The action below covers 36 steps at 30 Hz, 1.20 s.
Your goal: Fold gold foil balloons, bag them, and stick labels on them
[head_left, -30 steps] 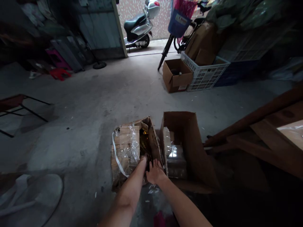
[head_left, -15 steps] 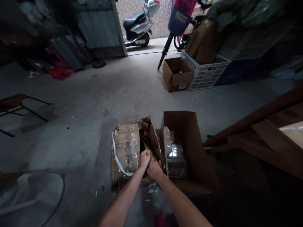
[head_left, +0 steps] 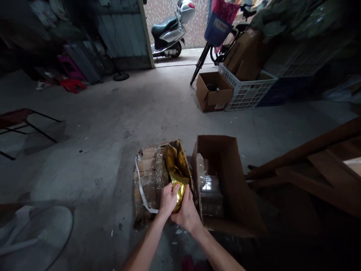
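Shiny gold foil sheeting (head_left: 179,177) rises out of the worn, taped cardboard box (head_left: 148,177) in front of me; whether it is a bag or a loose sheet I cannot tell. My left hand (head_left: 168,198) grips its near left edge, thumb on top. On the opposite edge my right hand (head_left: 187,212) is closed, with the fingers partly hidden beneath the foil. A white strap (head_left: 140,184) runs along the left part of that box. Right beside it stands a taller open carton (head_left: 242,188) holding clear-wrapped packs (head_left: 211,190).
Wooden furniture legs (head_left: 304,158) stand to the right. Farther off are a small open carton (head_left: 214,92), a white plastic crate (head_left: 248,88), a bicycle with a blue basket (head_left: 218,28) and a scooter (head_left: 169,32). A chair (head_left: 17,118) is at left, a round base (head_left: 36,233) lower left.
The gold foil has come up out of the box and now shows broadly between my hands. Both hands have lifted slightly toward me. The view has shifted a little.
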Available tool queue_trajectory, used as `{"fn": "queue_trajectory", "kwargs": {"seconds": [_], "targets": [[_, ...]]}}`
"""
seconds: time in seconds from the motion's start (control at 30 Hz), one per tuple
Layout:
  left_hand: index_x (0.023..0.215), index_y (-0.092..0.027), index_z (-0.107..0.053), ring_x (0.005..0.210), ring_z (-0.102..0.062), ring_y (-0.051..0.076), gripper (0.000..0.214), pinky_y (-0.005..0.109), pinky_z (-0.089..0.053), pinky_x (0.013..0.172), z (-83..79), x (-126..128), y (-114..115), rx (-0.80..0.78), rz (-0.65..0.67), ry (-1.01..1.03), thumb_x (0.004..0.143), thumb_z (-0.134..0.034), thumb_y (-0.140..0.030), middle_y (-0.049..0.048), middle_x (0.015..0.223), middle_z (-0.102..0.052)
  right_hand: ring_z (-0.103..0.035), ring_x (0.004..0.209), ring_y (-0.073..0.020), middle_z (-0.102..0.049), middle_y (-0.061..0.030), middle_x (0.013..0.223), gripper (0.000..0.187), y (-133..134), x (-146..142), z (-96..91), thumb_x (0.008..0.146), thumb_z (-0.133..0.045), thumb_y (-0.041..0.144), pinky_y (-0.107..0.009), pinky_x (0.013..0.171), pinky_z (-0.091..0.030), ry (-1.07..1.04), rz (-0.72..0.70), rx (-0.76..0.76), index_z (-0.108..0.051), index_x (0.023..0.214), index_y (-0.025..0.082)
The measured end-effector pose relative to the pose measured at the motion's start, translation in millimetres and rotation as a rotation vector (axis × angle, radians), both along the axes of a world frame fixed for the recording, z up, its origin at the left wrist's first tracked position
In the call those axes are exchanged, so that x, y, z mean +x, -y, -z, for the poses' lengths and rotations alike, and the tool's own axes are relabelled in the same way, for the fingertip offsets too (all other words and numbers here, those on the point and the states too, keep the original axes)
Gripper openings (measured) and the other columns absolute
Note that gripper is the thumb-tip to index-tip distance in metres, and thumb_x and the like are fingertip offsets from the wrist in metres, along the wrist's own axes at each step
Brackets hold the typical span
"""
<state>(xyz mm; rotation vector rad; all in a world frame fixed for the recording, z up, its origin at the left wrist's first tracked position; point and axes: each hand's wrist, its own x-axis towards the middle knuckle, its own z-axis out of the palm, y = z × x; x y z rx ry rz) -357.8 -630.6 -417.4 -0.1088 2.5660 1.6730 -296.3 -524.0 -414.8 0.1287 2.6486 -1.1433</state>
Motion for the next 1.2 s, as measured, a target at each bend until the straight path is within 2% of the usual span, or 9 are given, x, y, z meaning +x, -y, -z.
{"fn": "queue_trajectory", "kwargs": {"seconds": [0.13, 0.27, 0.4, 0.73, 0.87, 0.93, 1.03, 1.13, 1.2], "targets": [[0.095, -0.015, -0.074, 0.081, -0.072, 0.022, 0.037, 0.028, -0.054, 0.072, -14.3, 17.0, 2.8, 0.097, -0.007, -0.018, 0.096, -0.056, -0.048, 0.0096, 0.088, -0.078, -0.009, 0.156, -0.0474, 0.002, -0.0306, 0.169, 0.112, 21.3, 22.4, -11.0, 0.068, -0.067, 0.009, -0.061, 0.115, -0.036, -0.111, 0.033, 0.237, -0.01, 0.164, 0.004], [0.099, -0.015, -0.074, 0.087, -0.074, 0.024, 0.038, 0.031, -0.056, 0.078, -17.6, 27.1, 1.3, 0.115, -0.04, -0.01, 0.096, -0.056, -0.048, 0.0124, 0.095, -0.079, -0.008, 0.155, -0.0495, -0.007, -0.0337, 0.166, 0.087, 30.3, 29.4, -13.9, 0.079, -0.058, 0.006, -0.067, 0.113, -0.036, -0.221, 0.014, 0.483, -0.028, 0.16, 0.001], [0.088, -0.016, -0.073, 0.08, -0.072, 0.023, 0.039, 0.03, -0.054, 0.075, -17.2, 29.4, -4.8, 0.082, -0.08, 0.012, 0.095, -0.055, -0.049, 0.011, 0.089, -0.078, -0.011, 0.154, -0.0509, -0.014, -0.0343, 0.164, 0.073, 26.6, 33.2, -16.0, 0.087, -0.049, 0.0, -0.068, 0.109, -0.04, -0.267, -0.035, 0.57, -0.035, 0.159, 0.002], [0.064, -0.018, -0.061, 0.062, -0.056, 0.018, 0.033, 0.028, -0.037, 0.062, -17.8, 4.1, -9.9, -0.124, -0.159, 0.102, 0.09, -0.059, -0.038, 0.0047, 0.063, -0.064, -0.044, 0.145, -0.0388, -0.042, -0.0275, 0.156, 0.074, 9.2, 29.3, -12.9, 0.087, -0.045, -0.003, -0.055, 0.107, -0.053, -0.295, -0.181, 0.45, -0.037, 0.16, 0.009], [0.053, -0.02, -0.054, 0.059, -0.053, 0.017, 0.036, 0.028, -0.033, 0.061, -25.6, -12.4, -1.7, -0.127, -0.195, 0.115, 0.084, -0.067, -0.034, 0.0027, 0.056, -0.057, -0.054, 0.137, -0.0404, -0.045, -0.0359, 0.15, 0.069, 6.2, 19.2, -25.0, 0.085, -0.043, -0.005, -0.051, 0.103, -0.056, -0.29, -0.225, 0.431, -0.041, 0.154, -0.002], [0.054, -0.019, -0.055, 0.061, -0.055, 0.018, 0.036, 0.028, -0.034, 0.061, -32.7, -15.4, 7.0, -0.09, -0.208, 0.117, 0.082, -0.069, -0.036, 0.0026, 0.056, -0.058, -0.054, 0.136, -0.0423, -0.043, -0.0398, 0.148, 0.065, 9.1, 18.0, -35.0, 0.085, -0.042, -0.005, -0.052, 0.103, -0.056, -0.279, -0.233, 0.419, -0.044, 0.15, -0.008], [0.066, -0.017, -0.066, 0.066, -0.06, 0.019, 0.034, 0.026, -0.04, 0.061, -46.0, -12.8, 22.6, 0.02, -0.204, 0.133, 0.082, -0.071, -0.046, 0.0029, 0.062, -0.064, -0.049, 0.141, -0.0414, -0.039, -0.0356, 0.154, 0.067, 15.2, 18.5, -53.4, 0.084, -0.043, -0.005, -0.051, 0.107, -0.053, -0.268, -0.236, 0.371, -0.043, 0.151, -0.005], [0.08, -0.014, -0.073, 0.069, -0.065, 0.02, 0.043, 0.027, -0.046, 0.063, -60.0, -9.2, 31.8, 0.157, -0.197, 0.16, 0.081, -0.072, -0.056, 0.0045, 0.069, -0.07, -0.064, 0.127, -0.0367, -0.04, -0.03, 0.157, 0.073, 15.2, 13.8, -75.1, 0.081, -0.043, -0.005, -0.042, 0.095, -0.06, -0.254, -0.216, 0.293, -0.041, 0.154, 0.0], [0.086, -0.013, -0.074, 0.07, -0.068, 0.021, 0.049, 0.028, -0.05, 0.065, -69.0, -10.1, 31.5, 0.25, -0.203, 0.173, 0.079, -0.073, -0.062, 0.0062, 0.072, -0.072, -0.074, 0.109, -0.031, -0.05, -0.0276, 0.152, 0.075, 8.7, 3.7, -89.2, 0.079, -0.043, -0.006, -0.037, 0.087, -0.063, -0.245, -0.172, 0.235, -0.042, 0.154, 0.002]]}}
